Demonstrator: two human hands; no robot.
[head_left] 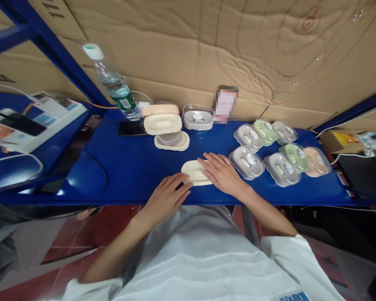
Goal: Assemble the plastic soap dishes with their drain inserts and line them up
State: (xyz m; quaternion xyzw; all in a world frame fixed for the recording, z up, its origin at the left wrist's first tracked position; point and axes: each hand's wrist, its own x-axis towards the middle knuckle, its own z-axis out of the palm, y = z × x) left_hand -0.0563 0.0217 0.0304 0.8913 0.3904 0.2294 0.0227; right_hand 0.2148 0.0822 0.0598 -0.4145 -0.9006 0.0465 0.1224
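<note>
Blue tabletop (131,163), cream piece (192,169) between left grip (166,197) and right grip (224,174)

The long blue bench (134,167) looks glossy, the cream oval plastic piece (192,169) matt, the clear rounded plastic lid (198,109) shiny, the brown cardboard sheet (163,46) matt.

On the blue desk (134,169), the person's left hand (168,193) touches one end of a cream oval piece (194,172) while the right hand (223,173) spreads over the other, with clear-lidded cases (247,162) to the right and a water bottle (123,98) farther back.
</note>
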